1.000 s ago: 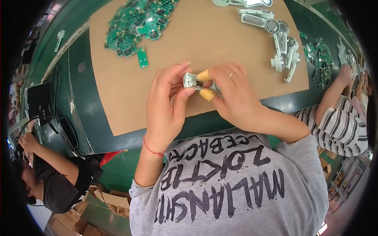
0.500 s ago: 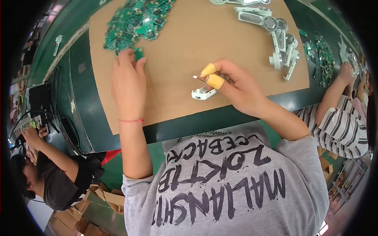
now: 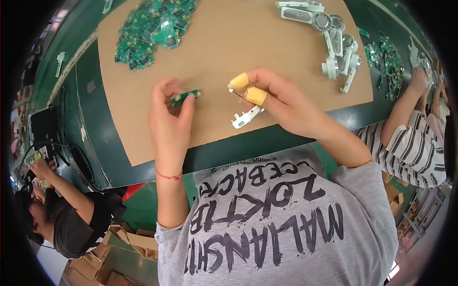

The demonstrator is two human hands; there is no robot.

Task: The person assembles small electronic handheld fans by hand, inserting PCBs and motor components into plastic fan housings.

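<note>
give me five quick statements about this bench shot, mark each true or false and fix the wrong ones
1. The left hand holds a green circuit board. True.
2. The white casing is in the left hand. False: the right hand holds it.
3. Yellow covers are on two digits of the right hand. True.
4. The pile of green boards is on the cardboard sheet's right side. False: it is at the upper left.
5. A red bracelet is on the left wrist. True.
</note>
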